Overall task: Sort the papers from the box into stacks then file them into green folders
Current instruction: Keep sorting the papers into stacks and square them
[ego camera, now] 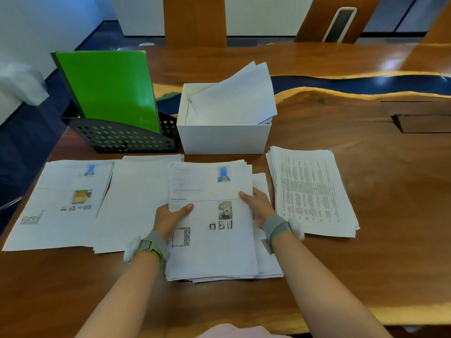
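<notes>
A glossy wooden table (341,191) is seen, crossed at its far side by a dark blue strip (366,80) with pale wavy borders. Beyond it a wooden panel (195,20) and white walls are shown, and a dark blue floor (29,132) lies to the left. At the table's far left a black perforated file holder (122,139) is set, and green folders (107,89) are stood upright in it. Just beside it, on the right, a white box (224,139) is placed; loose papers (234,101) are leaned inside, their corners rising above the rim. 4 stacks are laid in a row in front of these containers: a left stack (58,206) printed with photos and a QR code, a blank-topped stack (131,203) beside it, a centre stack (212,240), and a right stack (314,191) printed with dense tables. The centre stack's upper sheets are gripped at both sides: the left hand (170,218) has its thumb pressed on top with its fingers hidden beneath, and the right hand (258,208) is curled round the right edge likewise
</notes>
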Demonstrator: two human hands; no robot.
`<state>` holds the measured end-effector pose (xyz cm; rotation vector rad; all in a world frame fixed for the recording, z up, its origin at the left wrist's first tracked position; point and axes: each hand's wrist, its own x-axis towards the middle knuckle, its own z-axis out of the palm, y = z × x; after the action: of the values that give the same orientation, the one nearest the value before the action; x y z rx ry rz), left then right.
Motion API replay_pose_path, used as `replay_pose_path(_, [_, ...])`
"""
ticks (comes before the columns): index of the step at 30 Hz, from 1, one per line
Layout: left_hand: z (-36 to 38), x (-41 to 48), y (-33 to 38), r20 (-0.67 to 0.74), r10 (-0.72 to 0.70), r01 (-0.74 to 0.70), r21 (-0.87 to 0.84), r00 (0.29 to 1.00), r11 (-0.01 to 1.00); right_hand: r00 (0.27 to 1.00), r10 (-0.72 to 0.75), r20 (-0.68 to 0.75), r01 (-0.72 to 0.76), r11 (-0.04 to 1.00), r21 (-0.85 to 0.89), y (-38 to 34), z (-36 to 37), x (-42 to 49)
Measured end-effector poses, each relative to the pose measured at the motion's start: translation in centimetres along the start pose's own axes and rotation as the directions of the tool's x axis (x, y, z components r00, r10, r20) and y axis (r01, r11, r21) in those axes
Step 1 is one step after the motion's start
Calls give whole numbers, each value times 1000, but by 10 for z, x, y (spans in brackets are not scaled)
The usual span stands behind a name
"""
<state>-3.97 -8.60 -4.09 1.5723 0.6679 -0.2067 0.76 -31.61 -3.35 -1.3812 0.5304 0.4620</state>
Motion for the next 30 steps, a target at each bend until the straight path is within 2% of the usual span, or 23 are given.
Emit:
replay_pose_path(2, [-5,4,1,-73,37,-32,68,997,997,976,-41,-214,31,998,-54,3,-1,4])
replay_pose_path(4, [-12,9,-1,-152,63,-40,153,986,987,917,-84,-391,28,989,-145,8,-10,4])
replay_pose_path(6, [-20,13,-4,-207,77,-31,216,975,976,890,-105,-443,-17,964,-264,16,-19,2])
replay_pose_path(10, [-26,17,-12,-246,37,25,244,969,969,893,-140,-427,-71,895,-441,25,-19,-1])
replay_pose_path(14, [-15,17,-18,-178,6,33,218,984,975,926,-115,-360,-92,855,-511,29,-13,-1])
replay_pose_path(19, [0,14,-20,-155,-1,36,224,988,974,951,-30,-309,-101,911,-399,32,-12,0])
replay_pose_path(24, [6,14,-18,-153,10,20,192,988,981,964,-76,-253,-58,873,-485,30,-13,1])
replay_pose_path(26, [8,13,-13,-107,2,14,150,994,989,978,-67,-196,-36,876,-481,27,-9,1])
replay_pose_path(28, [11,11,-5,-22,6,-4,93,1000,996,987,-52,-149,-15,908,-418,22,-6,-1])
replay_pose_path(30, [13,6,8,35,29,-29,12,999,999,990,-84,-112,49,958,-281,14,-2,-4])
